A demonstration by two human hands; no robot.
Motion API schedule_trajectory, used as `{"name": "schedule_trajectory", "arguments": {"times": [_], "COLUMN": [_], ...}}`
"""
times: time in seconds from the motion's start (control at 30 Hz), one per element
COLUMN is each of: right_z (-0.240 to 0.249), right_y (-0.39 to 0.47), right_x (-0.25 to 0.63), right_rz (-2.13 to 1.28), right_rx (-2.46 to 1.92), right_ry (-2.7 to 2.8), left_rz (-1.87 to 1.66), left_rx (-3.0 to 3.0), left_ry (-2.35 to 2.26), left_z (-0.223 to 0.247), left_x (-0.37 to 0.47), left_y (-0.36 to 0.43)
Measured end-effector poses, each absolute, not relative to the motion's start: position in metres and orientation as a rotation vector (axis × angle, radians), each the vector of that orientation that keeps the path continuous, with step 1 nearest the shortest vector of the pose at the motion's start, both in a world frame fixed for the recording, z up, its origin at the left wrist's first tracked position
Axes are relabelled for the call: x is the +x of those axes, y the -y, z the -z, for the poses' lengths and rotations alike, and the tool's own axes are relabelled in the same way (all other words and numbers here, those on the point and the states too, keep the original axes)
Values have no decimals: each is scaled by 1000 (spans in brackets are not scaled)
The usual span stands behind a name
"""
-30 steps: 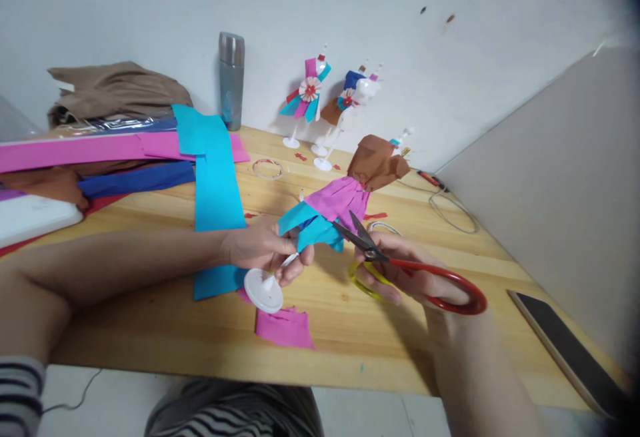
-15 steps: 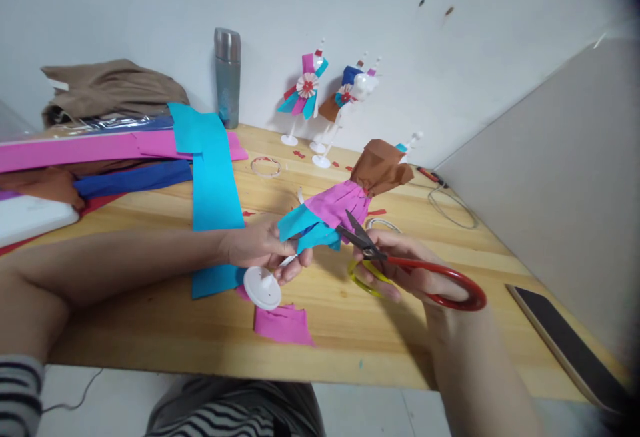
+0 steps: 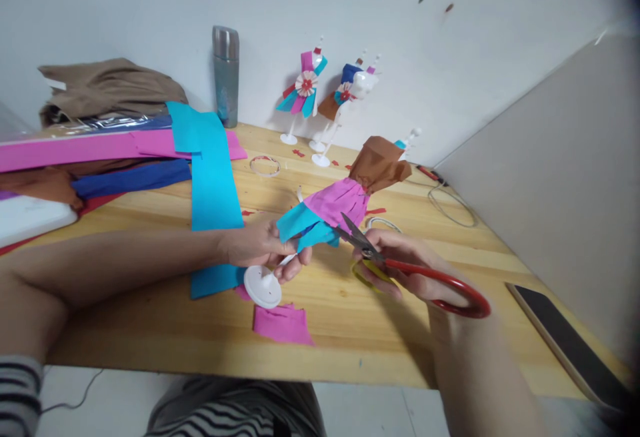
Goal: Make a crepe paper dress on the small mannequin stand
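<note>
My left hand [image 3: 273,250] is closed round the stem of a small white mannequin stand, whose round base [image 3: 263,286] points toward me. The stand is tilted, its top leaning away to the right. It wears a paper dress [image 3: 337,200] with a brown top, a pink layer and turquoise strips below. In my right hand [image 3: 400,260] are scissors [image 3: 367,254] with red and yellow handles. Their blades are parted at the lower edge of the pink layer. Whether paper lies between the blades I cannot tell.
Turquoise crepe paper [image 3: 215,190] and folded coloured sheets [image 3: 100,150] lie at left. Behind stand a bottle [image 3: 226,77] and dressed mannequins [image 3: 306,84]. A pink scrap [image 3: 283,324] lies near the front edge, a phone [image 3: 565,344] at right, a tape ring [image 3: 265,166] farther back.
The scissors' handles have spread slightly, the red one moving a little right and down. My left hand and the dress have hardly moved.
</note>
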State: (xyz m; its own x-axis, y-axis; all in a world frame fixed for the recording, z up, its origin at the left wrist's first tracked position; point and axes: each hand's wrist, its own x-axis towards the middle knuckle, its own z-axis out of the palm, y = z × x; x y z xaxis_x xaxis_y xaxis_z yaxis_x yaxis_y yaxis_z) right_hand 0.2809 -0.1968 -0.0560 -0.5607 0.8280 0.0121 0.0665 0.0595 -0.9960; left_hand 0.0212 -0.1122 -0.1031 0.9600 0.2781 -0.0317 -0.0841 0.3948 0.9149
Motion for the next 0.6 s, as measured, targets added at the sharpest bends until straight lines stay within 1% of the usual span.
{"name": "schedule_trajectory", "arguments": {"times": [0.1, 0.37, 0.53, 0.6], "right_z": [53, 50, 62, 63], "right_y": [197, 196, 197, 197], "right_x": [281, 285, 289, 289], "right_rz": [-1601, -1609, -1730, -1741], "right_rx": [-876, -1013, -810, -793], "right_ry": [1724, 1740, 1651, 1644], "left_rz": [-244, -266, -276, -274], "left_rx": [1149, 1155, 1155, 1154], "left_ry": [-181, -176, -176, -199], "left_z": [105, 107, 108, 107], "left_x": [22, 22, 22, 22], "left_y": [112, 113, 113, 114]}}
